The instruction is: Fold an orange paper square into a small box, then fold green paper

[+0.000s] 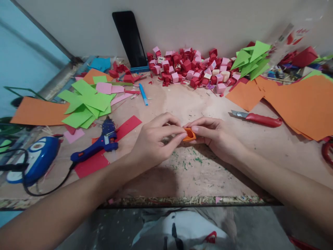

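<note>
A small folded piece of orange paper (189, 134), shaped like a little open box, is held over the middle of the table. My left hand (161, 137) pinches its left side between thumb and fingers. On the other side my right hand (212, 133) grips it, thumb at the upper rim and fingers behind and below. The fingers hide part of the paper's walls. Green specks (197, 159) lie on the wood beneath my hands. A utility knife (262, 119) with a red handle rests to the right, blade out.
On the left lie a blue glue gun (104, 139) with its cord, red paper strips (128, 126) and green paper pieces (87, 100). A heap of red and pink paper cubes (187, 67) spreads along the back beside a phone (130, 38). Orange sheets (301, 104) lie right.
</note>
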The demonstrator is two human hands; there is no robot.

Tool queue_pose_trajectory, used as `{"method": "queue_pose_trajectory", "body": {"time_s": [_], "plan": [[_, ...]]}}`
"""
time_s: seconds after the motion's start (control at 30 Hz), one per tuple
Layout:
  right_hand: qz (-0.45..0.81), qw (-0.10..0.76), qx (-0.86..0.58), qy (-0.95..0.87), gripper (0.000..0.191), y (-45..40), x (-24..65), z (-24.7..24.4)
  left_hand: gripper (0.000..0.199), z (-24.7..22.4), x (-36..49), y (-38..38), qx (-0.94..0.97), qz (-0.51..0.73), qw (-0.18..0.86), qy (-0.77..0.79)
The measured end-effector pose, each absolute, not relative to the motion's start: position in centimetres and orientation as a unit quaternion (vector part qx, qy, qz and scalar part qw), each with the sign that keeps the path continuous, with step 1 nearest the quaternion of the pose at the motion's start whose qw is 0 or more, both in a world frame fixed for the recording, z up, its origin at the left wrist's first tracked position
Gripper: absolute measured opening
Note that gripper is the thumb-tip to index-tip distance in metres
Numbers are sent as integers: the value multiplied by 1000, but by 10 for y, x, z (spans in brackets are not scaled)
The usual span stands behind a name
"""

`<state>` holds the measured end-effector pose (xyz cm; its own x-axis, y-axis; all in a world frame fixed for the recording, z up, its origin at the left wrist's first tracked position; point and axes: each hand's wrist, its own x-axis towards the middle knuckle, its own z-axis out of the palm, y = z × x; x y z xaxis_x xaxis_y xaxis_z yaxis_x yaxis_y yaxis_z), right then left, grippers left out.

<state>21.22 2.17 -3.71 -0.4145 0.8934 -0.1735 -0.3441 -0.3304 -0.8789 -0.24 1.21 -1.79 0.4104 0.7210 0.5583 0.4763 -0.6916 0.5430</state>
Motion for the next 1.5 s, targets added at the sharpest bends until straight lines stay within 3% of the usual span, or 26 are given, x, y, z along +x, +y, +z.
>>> {"method": "queue_pose_trajectory", "body": {"time_s": [0.4,0.73,1.23,1.5], "plan": [[705,402,-355,-463,16,18,208,-37,7,-25,-4,16,852,370,137,343],[692,395,-368,-480,24,17,205,-33,17,-34,-5,15,866,357,100,335],[743,357,-354,-441,31,19,209,-33,15,-28,-5,14,874,369,81,307],[763,330,-320,-454,27,18,210,-31,25,-21,-6,8,889,353,35,288]]}}
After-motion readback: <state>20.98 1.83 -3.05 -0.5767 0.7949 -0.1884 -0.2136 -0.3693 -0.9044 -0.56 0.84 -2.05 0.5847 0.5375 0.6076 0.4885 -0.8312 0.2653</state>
